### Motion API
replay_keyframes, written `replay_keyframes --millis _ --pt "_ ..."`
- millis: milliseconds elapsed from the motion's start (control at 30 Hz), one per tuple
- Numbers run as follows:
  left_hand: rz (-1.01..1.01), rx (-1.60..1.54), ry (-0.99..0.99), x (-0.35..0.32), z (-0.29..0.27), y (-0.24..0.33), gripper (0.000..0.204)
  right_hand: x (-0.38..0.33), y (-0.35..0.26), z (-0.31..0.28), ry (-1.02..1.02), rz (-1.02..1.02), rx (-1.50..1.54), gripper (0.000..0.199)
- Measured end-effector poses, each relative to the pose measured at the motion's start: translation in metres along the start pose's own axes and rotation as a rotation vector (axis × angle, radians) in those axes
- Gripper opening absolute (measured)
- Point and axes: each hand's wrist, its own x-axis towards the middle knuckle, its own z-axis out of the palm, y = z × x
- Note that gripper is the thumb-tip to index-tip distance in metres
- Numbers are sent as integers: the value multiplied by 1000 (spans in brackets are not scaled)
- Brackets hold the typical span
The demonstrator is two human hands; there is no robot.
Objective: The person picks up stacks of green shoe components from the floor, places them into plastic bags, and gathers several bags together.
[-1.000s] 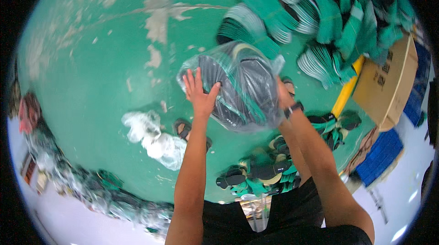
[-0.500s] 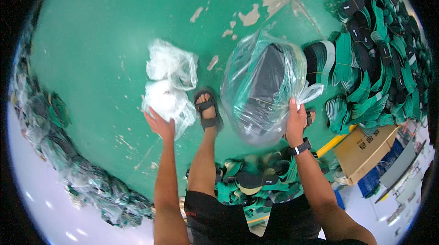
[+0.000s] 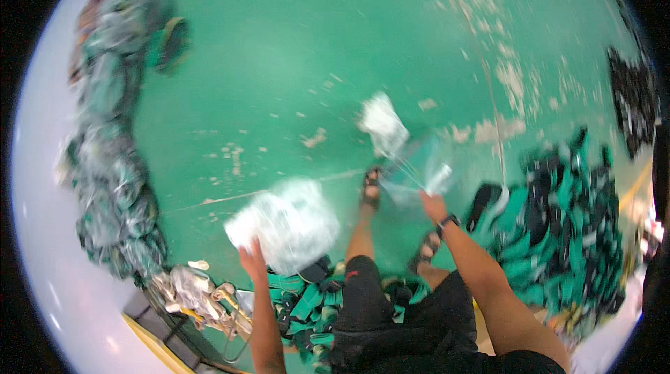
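Note:
A crumpled bundle of white plastic bags (image 3: 296,224) hangs in front of my left hand (image 3: 252,262), whose fingers hold its near left edge. My right hand (image 3: 434,205), with a dark band on the wrist, is closed on a clear plastic bag (image 3: 440,177). That bag is blurred; green floor shows through it, and no dark contents can be made out. Beyond it, a second white plastic bundle (image 3: 384,126) lies on the floor by my sandalled foot. Motion smears both hands somewhat.
Bundles of flat, curved green and black pieces (image 3: 558,227) pile up at the right, with more pieces (image 3: 303,304) by my legs. A long row of filled clear bags (image 3: 115,137) runs along the left. A dark heap (image 3: 631,102) sits far right.
The view has swung across the floor. My left hand now has a white bundle up off the floor. The clear bag stuffed with dark pieces is no longer seen; my right hand holds a thin clear bag.

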Motion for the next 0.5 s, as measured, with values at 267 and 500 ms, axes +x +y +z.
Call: replay_keyframes --millis 267,500 --pt "-881 -966 -48 -259 -149 -168 43 -84 -62 -49 -48 180 162 30" --pt "-958 -1355 -138 -148 -46 -185 38 -4 -100 90 -93 -302 -852 25"
